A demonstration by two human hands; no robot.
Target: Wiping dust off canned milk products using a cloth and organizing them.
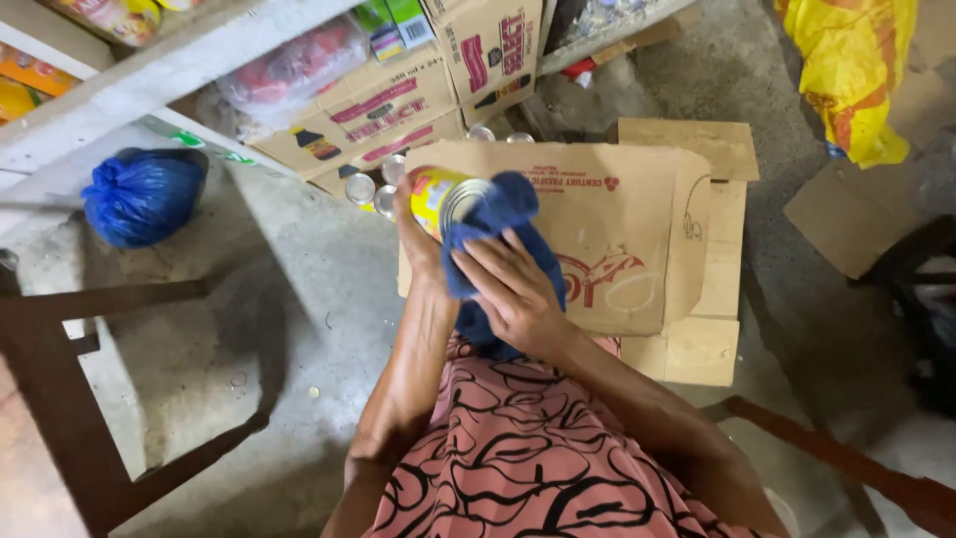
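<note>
At centre frame, can: yellow-labelled tin, tilted, its metal end facing the camera, held up over the carton.
Left hand: wrapped round the can's side from below, fingers closed on it.
Right hand: fingers spread and pressing a blue cloth flat against the can's end; the cloth hangs down under the palm.
Carton: opened brown cardboard, lying on the floor just behind the hands, flaps out to the right.
More cans: a few silver tops, upper centre, beside the stacked boxes under the shelf.
Blue bag: knotted, left of frame, on the concrete.
Yellow sack: upper right.
Risk: the can is held by one hand only; a hard push from the cloth could likely twist it loose and drop it onto the carton or concrete, denting it. The loose cloth tail might also slip from under the fingers.
</note>
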